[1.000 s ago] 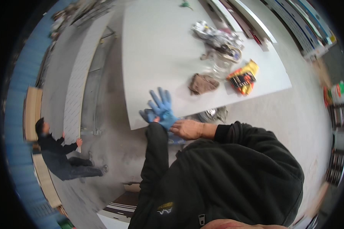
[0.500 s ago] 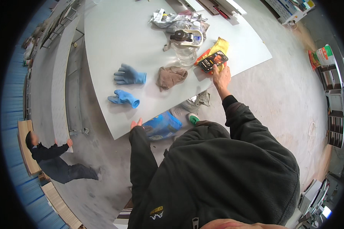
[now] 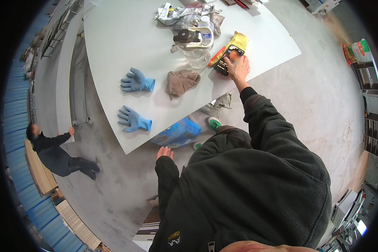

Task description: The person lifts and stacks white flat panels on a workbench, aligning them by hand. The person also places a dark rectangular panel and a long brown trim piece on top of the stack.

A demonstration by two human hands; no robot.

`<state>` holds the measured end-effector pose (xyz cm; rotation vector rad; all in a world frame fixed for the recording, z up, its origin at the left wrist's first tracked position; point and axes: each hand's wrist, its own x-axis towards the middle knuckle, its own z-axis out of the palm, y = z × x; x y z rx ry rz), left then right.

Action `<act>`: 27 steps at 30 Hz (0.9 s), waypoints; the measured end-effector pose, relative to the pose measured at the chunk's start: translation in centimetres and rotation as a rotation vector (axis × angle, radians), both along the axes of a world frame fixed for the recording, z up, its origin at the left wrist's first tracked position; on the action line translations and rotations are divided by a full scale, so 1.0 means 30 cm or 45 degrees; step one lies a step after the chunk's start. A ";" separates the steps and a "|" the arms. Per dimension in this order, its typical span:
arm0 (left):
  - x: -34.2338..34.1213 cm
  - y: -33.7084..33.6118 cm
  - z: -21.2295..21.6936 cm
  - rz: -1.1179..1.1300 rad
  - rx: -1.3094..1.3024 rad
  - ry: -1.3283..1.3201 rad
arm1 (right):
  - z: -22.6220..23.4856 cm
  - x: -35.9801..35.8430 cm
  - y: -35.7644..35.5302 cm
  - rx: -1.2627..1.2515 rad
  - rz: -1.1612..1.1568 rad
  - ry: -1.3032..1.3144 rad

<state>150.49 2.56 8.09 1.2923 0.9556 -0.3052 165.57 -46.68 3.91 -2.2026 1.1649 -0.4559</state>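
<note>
My right hand (image 3: 238, 67) is closed at the phone (image 3: 223, 64), with its thumb and fingers over part of the dark screen. The phone lies against a yellow and orange knit glove (image 3: 239, 40) at the table's right side. My left hand (image 3: 165, 152) hangs just off the table's front edge, fingers loosely stretched out, holding nothing. Nearest to it on the table is a blue rubber-coated glove (image 3: 134, 119), lying flat with its fingers spread. A second blue glove (image 3: 137, 80) lies beyond it. Between these gloves and the phone sits a crumpled brown cloth (image 3: 182, 83).
A large clear jug (image 3: 196, 56) with a dark cap and pale handle stands behind the cloth. Crumpled silvery wrapping (image 3: 176, 16) lies farther back. A blue bag (image 3: 178, 133) sits under the white table's (image 3: 113, 50) front edge. At far left another person (image 3: 52, 149) grips a long panel.
The nearer blue glove has gone from bunched on its side to flat with spread fingers. My left hand has moved off the table edge. My right hand covers more of the phone, which has turned.
</note>
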 end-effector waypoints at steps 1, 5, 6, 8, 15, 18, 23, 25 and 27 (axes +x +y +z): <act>0.001 -0.013 0.006 -0.001 0.001 -0.012 | 0.008 0.019 -0.024 0.029 0.024 0.083; 0.016 -0.056 0.003 -0.006 -0.028 0.029 | 0.039 0.034 -0.035 0.040 0.041 0.050; 0.021 -0.063 -0.003 0.008 -0.042 0.039 | 0.048 0.027 -0.021 0.033 0.022 0.070; 0.027 -0.070 -0.012 0.019 -0.066 0.044 | 0.066 0.009 0.031 0.011 -0.015 0.105; 0.053 -0.097 -0.031 -0.035 -0.104 0.049 | 0.125 0.019 0.140 0.062 -0.054 0.157; 0.064 -0.115 -0.027 -0.066 -0.092 0.064 | 0.128 0.021 0.128 0.102 -0.053 0.166; 0.071 -0.125 -0.004 -0.092 -0.139 0.072 | 0.093 0.047 0.124 0.051 -0.086 0.251; 0.073 -0.126 0.003 -0.109 -0.124 0.066 | 0.076 0.052 0.123 0.004 -0.086 0.283; 0.073 -0.125 0.010 -0.112 -0.127 0.080 | 0.064 0.049 0.121 -0.055 -0.075 0.248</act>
